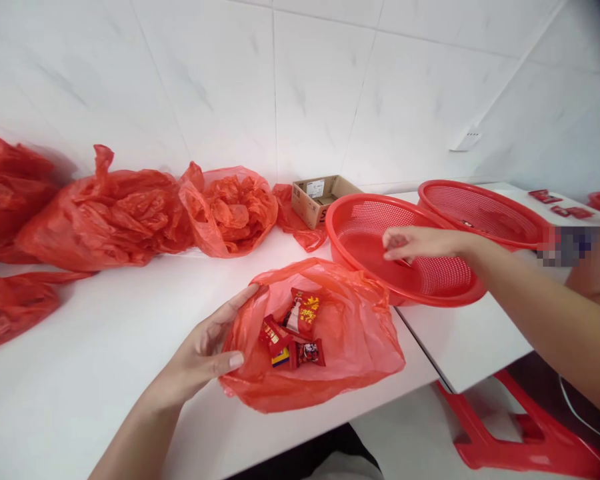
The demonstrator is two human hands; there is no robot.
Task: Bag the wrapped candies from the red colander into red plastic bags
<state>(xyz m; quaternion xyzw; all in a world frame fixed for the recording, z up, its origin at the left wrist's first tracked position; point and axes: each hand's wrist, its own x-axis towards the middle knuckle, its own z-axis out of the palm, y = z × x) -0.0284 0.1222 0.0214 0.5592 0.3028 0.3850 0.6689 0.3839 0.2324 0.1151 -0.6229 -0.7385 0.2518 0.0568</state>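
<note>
An open red plastic bag (pixel 360 333) lies on the white table near its front edge, with several small wrapped packets (pixel 303 312) inside, mostly red, one partly yellow and blue. My left hand (pixel 207 347) holds the bag's left rim, thumb in front and fingers behind. To the right, my right hand (pixel 415 243) reaches over the nearer red perforated basket (pixel 350 213), its fingers curled together; a small dark item shows under them, too small to make out.
Crumpled red bags (pixel 115 213) line the wall at the left. A cardboard box (pixel 307 208) stands behind the nearer basket, and a second red basket (pixel 485 190) is at the right. A red stool (pixel 535 447) stands below. Part of another person shows at the right edge.
</note>
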